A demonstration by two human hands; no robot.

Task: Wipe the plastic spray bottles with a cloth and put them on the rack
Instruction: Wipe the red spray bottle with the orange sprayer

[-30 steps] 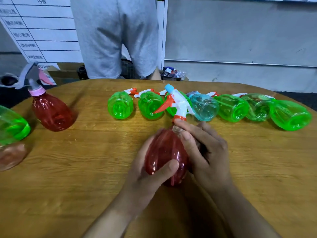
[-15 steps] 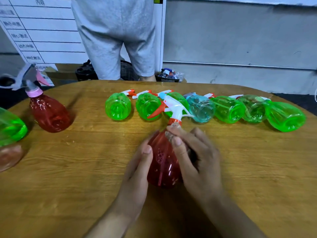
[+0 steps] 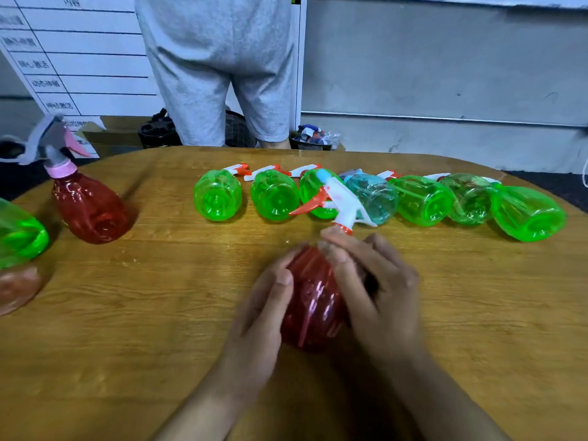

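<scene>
A red spray bottle [image 3: 313,300] with a white head and orange trigger [image 3: 335,203] stands near the middle of the wooden table [image 3: 159,313], leaning slightly right. My left hand [image 3: 259,316] grips its left side, thumb lying up the front. My right hand [image 3: 377,288] wraps over its right shoulder, fingertips at the neck. Something dark shows under my right palm; whether it is a cloth is unclear. Behind lies a row of several bottles on their sides, mostly green [image 3: 218,195], one pale blue [image 3: 372,197]. No rack is in view.
Another red bottle [image 3: 90,206] with a pink collar stands upright at the left. At the left edge are a green bottle [image 3: 19,240] and a pinkish one [image 3: 14,291]. A person in grey shorts [image 3: 216,68] stands just behind the table's far edge.
My left thumb has slid from across the bottle's front to lie along its left side. The bottle has turned, and its spray head now leans further right.
</scene>
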